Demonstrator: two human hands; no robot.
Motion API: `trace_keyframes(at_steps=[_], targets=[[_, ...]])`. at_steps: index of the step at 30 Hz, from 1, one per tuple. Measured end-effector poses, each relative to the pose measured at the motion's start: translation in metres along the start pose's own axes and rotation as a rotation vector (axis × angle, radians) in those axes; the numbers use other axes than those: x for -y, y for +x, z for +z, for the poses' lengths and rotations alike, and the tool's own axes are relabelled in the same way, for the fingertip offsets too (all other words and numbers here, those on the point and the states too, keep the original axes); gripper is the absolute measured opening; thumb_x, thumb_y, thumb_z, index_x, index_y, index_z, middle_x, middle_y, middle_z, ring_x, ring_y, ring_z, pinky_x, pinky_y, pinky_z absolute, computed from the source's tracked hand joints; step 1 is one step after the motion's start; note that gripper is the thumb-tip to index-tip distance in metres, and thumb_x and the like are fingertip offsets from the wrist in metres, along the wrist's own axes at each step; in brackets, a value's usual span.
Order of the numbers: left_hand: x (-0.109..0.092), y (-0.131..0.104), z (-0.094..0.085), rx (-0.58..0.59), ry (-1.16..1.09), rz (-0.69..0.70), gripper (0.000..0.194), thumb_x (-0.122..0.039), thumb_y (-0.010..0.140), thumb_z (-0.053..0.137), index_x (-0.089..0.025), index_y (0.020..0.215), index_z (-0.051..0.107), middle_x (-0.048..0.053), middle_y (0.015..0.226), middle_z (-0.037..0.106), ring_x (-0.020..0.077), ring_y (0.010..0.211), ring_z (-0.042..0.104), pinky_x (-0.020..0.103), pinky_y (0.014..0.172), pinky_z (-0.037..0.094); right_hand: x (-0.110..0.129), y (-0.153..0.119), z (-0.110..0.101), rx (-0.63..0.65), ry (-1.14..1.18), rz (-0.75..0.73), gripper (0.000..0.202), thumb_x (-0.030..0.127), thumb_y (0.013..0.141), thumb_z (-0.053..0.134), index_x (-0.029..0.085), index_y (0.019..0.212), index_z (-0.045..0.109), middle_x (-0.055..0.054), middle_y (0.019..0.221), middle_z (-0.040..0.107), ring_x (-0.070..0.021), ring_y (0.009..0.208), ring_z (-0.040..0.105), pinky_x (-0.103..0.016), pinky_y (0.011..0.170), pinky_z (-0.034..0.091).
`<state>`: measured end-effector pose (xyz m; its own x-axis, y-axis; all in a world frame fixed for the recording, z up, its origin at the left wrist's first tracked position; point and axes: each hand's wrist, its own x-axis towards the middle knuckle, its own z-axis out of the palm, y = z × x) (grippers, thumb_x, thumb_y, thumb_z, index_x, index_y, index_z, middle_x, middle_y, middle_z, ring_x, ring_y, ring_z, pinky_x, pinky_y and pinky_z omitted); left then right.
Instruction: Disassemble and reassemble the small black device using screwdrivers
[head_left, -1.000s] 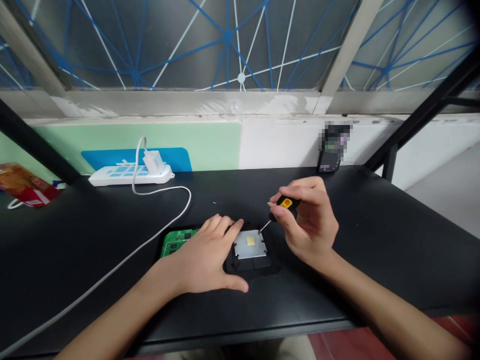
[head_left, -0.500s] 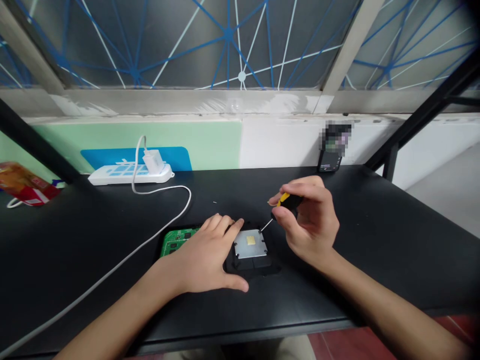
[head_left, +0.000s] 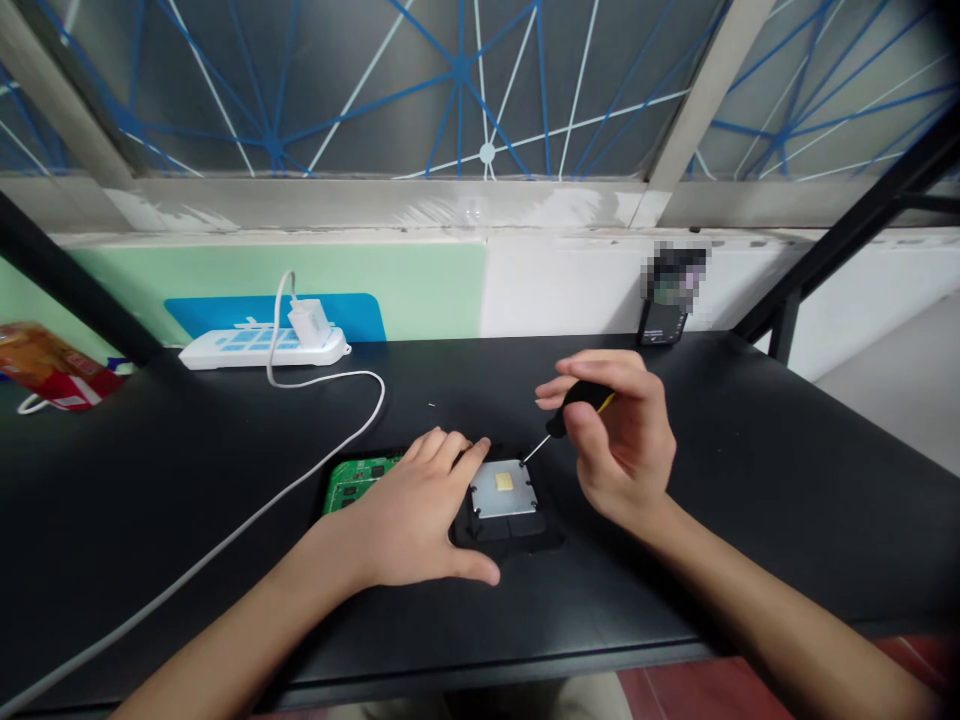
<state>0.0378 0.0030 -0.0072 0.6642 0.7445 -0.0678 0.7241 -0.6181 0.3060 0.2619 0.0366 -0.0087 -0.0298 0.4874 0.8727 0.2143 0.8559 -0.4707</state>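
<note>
My right hand (head_left: 622, 430) is closed round the black and yellow handle of a screwdriver (head_left: 581, 400). Its thin shaft slants down to the left, and the tip meets the upper right corner of a silver metal plate (head_left: 487, 497) with a yellowish square pad (head_left: 504, 482) in its middle. The plate sits in a black plastic housing (head_left: 510, 530). Flat across the housing's left part lies my left hand (head_left: 409, 510), fingers stretched and thumb apart, pressing on it. A green circuit board (head_left: 352, 482) shows partly from under that hand.
A white cable (head_left: 330, 460) runs across the black table (head_left: 187, 470) from a charger (head_left: 309, 322) in a white power strip (head_left: 217, 352). At the back right a phone (head_left: 664, 310) leans against the wall. A red and orange package (head_left: 52, 365) lies far left.
The screwdriver handle has turned between my right fingers, its yellow part now facing right, with its tip still at the plate's corner. My left hand has kept its place.
</note>
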Motion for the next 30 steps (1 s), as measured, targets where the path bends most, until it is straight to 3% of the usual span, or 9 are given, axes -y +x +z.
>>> trace_keyframes(at_steps=[4,8,21,30], targets=[[-0.002,0.0,-0.003,0.023,-0.003,-0.008,0.114,-0.076,0.077,0.068,-0.009,0.159,0.025,0.02,0.145,0.046,0.0423,0.139,0.038,0.055,0.118,0.03,0.0,0.001,-0.003,-0.008,-0.184,-0.019,0.046,0.017,0.087,0.072,0.037,0.128,0.063,-0.004,0.105,0.06,-0.0188,0.084,0.063,-0.039,0.068,0.058],[-0.003,0.0,-0.004,0.038,-0.005,-0.025,0.116,-0.077,0.076,0.068,-0.009,0.159,0.026,0.02,0.147,0.046,0.0425,0.14,0.037,0.056,0.119,0.028,0.001,0.002,-0.003,0.002,-0.161,0.01,0.053,0.015,0.089,0.069,0.039,0.136,0.06,-0.004,0.102,0.06,-0.0189,0.085,0.061,-0.038,0.068,0.056],[-0.003,0.0,-0.005,0.049,-0.016,-0.033,0.115,-0.077,0.076,0.069,-0.009,0.159,0.027,0.021,0.148,0.044,0.0423,0.141,0.035,0.057,0.118,0.029,-0.011,0.01,-0.005,-0.201,-0.117,0.034,0.041,0.021,0.091,0.069,0.036,0.128,0.063,-0.004,0.102,0.063,-0.0177,0.084,0.067,-0.034,0.065,0.061],[-0.004,-0.001,-0.008,0.012,-0.019,0.012,0.117,-0.082,0.069,0.068,-0.013,0.156,0.034,0.018,0.14,0.05,0.0426,0.133,0.042,0.061,0.116,0.03,-0.022,0.011,-0.006,-0.212,-0.082,0.139,0.031,0.024,0.091,0.069,0.03,0.121,0.06,-0.002,0.102,0.064,-0.0143,0.085,0.068,-0.031,0.071,0.061]])
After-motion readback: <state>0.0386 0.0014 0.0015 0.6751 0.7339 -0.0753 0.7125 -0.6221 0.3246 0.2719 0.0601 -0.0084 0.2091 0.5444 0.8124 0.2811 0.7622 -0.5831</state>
